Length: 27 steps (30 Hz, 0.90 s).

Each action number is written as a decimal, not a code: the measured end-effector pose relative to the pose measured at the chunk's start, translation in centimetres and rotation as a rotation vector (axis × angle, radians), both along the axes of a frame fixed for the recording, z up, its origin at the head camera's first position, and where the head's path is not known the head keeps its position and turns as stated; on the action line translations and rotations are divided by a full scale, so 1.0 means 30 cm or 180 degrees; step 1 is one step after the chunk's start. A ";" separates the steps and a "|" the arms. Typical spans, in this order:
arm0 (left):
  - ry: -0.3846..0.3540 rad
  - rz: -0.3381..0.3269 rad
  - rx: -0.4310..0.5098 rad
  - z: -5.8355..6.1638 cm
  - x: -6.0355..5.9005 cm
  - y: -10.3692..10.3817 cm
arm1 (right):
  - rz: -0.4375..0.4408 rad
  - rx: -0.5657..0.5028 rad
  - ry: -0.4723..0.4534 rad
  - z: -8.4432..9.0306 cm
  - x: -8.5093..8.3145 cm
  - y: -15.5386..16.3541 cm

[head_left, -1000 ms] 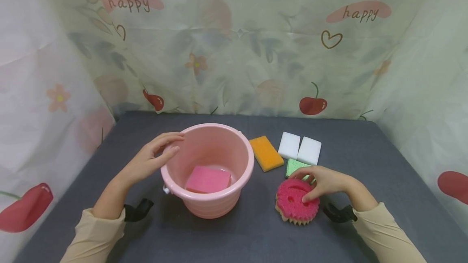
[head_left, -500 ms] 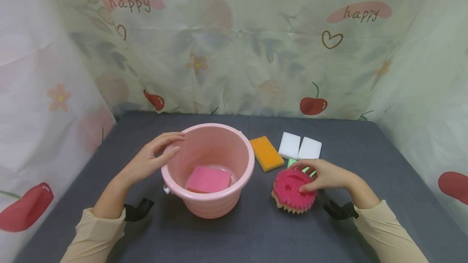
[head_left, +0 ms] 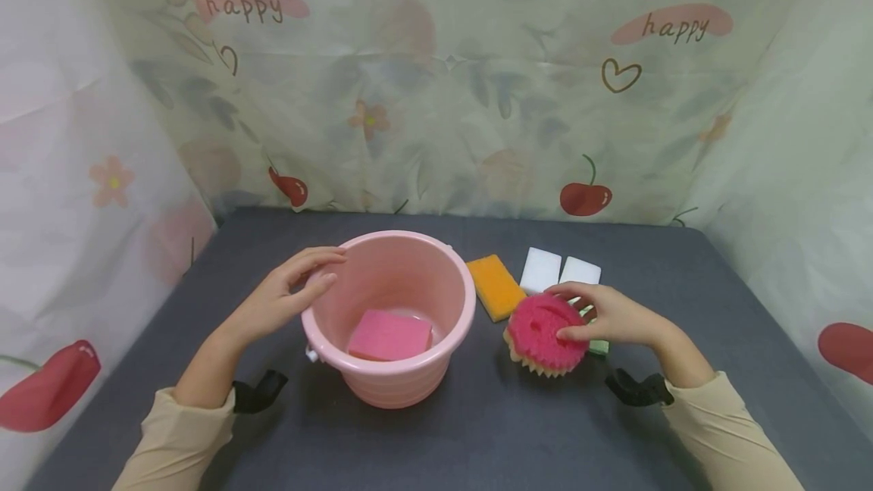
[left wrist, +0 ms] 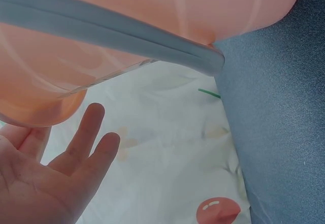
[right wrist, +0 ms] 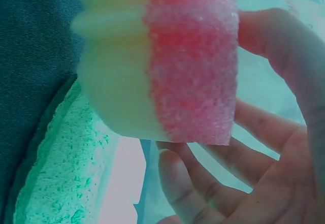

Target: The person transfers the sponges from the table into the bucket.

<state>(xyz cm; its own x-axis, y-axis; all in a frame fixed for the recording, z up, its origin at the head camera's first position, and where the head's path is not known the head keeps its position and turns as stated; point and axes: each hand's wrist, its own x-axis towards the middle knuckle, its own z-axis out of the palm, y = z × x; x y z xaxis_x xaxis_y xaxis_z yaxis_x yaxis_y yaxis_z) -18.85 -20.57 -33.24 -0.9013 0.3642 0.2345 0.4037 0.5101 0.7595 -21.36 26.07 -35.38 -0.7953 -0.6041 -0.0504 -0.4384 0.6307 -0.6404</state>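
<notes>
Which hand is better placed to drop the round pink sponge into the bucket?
Right. The right hand already pinches the round pink sponge, lifted beside the pink bucket. The left hand rests on the bucket's far-left rim, probably steadying it.

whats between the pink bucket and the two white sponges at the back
In the head view, a rectangular orange sponge lies flat on the dark grey table, between the round pink plastic bucket and the two white foam sponges. It touches neither.

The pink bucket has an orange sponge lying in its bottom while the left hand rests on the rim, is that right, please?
Not quite: the sponge in the pink bucket is pink, as the head view shows. The orange sponge lies on the table beside it. The left hand does rest on the rim.
</notes>
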 end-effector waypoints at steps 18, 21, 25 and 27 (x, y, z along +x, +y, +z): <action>-0.0016 0.0010 0.0009 -0.001 0.001 0.002 | -0.0584 -0.0106 0.0350 0.025 -0.014 0.002; -0.0008 0.0004 0.0014 -0.002 0.001 0.001 | -0.0643 -0.0146 0.0384 0.030 -0.015 -0.002; -0.0008 -0.0004 0.0019 -0.004 0.001 0.000 | -0.0732 -0.0194 0.0440 0.041 -0.013 -0.008; -0.0009 -0.0010 0.0023 -0.005 0.001 -0.001 | -0.0793 -0.0210 0.0478 0.047 -0.012 -0.011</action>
<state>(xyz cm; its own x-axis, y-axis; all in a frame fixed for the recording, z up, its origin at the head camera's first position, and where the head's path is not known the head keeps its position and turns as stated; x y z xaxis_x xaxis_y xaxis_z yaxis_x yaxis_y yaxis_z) -18.83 -20.59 -33.38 -0.9009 0.3653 0.2345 0.4031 0.5033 0.7643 -21.72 25.73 -33.96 -0.9151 -0.3873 0.1120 -0.3683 0.6900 -0.6231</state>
